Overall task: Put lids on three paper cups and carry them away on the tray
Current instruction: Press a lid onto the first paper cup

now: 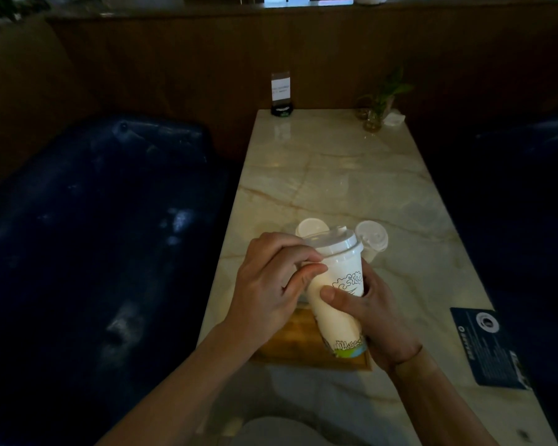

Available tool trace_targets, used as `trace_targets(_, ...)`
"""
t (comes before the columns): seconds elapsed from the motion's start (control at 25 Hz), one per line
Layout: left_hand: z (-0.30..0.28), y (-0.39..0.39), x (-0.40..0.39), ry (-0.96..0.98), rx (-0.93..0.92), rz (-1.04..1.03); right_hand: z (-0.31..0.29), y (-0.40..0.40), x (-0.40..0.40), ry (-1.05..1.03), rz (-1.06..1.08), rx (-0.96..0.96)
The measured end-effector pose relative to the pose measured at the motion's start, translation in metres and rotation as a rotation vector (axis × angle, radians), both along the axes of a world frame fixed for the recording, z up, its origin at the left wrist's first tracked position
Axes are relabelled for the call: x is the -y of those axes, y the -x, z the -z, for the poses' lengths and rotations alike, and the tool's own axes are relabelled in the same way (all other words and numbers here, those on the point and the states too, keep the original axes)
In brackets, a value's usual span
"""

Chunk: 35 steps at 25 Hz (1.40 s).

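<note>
A tall white paper cup [339, 304] with a line drawing and a green-blue band at its base is held above the wooden tray [290, 342]. My right hand [364, 313] grips the cup's body, thumb across the front. A white plastic lid [332, 243] sits on the cup's rim, and my left hand [271, 284] has its curled fingers at the lid's left edge. Two more white lidded cup tops stand behind: one at the left [310, 227], one at the right [371, 235].
The marble table [335, 175] runs away from me between dark blue sofas [94, 236]. A card stand [281, 93] and a small plant in a glass [376, 107] stand at the far end. A dark blue card [487, 346] lies near the right edge.
</note>
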<state>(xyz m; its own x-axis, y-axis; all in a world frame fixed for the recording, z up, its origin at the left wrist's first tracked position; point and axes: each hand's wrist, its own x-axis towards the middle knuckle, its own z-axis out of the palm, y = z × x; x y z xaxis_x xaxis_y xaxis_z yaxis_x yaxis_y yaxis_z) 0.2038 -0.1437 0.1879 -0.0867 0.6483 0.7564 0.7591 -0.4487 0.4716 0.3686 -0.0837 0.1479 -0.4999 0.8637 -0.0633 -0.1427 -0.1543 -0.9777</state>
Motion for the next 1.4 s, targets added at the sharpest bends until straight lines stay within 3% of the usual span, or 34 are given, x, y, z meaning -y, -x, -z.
trace_targets(0.16, 0.000, 0.002, -0.001, -0.013, 0.023, 0.019, -0.002, -0.001, -0.001, 0.054, -0.060, -0.041)
trace_targets(0.44, 0.007, 0.006, -0.013, -0.037, -0.048, -0.048, -0.003, 0.008, -0.011, -0.013, -0.010, 0.050)
trace_targets(0.72, 0.010, -0.006, -0.016, -0.042, -0.165, -0.107, -0.003, 0.022, -0.001, -0.259, 0.206, 0.338)
trace_targets(0.88, 0.010, -0.010, -0.016, -0.011, -0.093, -0.105, 0.000, 0.023, 0.000, -0.235, 0.264, 0.335)
trace_targets(1.4, 0.013, 0.004, -0.008, -0.001, 0.090, 0.019, -0.008, 0.003, -0.011, -0.086, 0.095, 0.183)
